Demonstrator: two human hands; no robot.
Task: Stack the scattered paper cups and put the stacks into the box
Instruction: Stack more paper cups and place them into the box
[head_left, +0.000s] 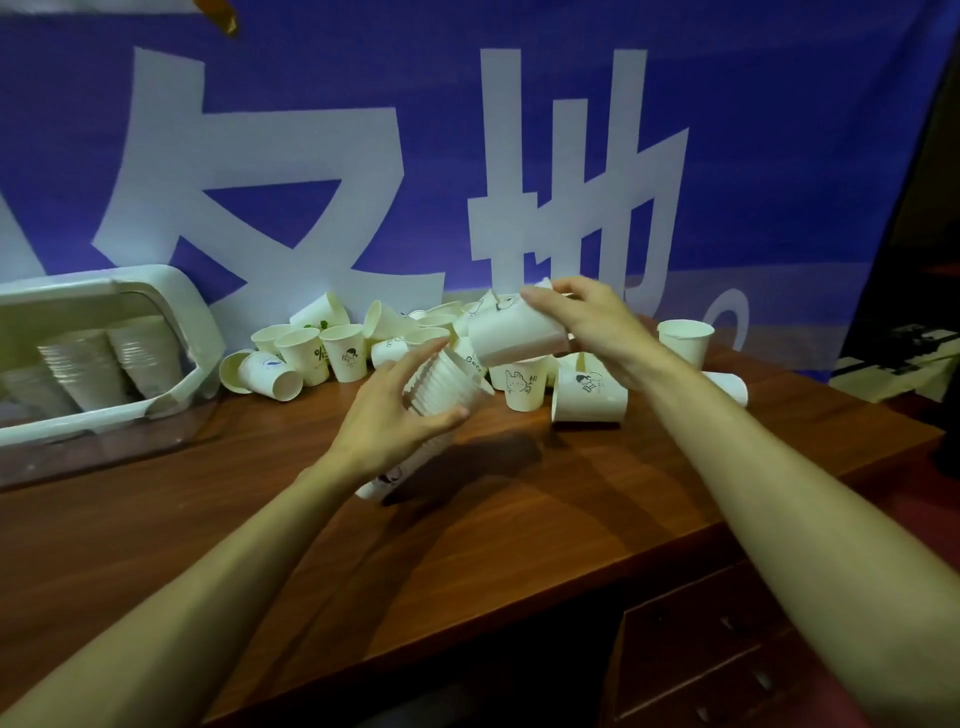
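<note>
At centre frame, the left hand (395, 415) is gripping a tilted stack of cups (447, 382). Just above it, the right hand (587, 322) is clasping a single cup (517, 335).

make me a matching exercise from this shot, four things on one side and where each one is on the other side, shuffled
Things
1. nested stack of cups
2. single cup
3. box
4. lone cup

Places
a. at the left end of the table, with stacks of cups inside
b. stands upright on the table, right of the pile
c. gripped in the left hand
d. gripped in the right hand

Pairs: 1-c, 2-d, 3-a, 4-b
</note>
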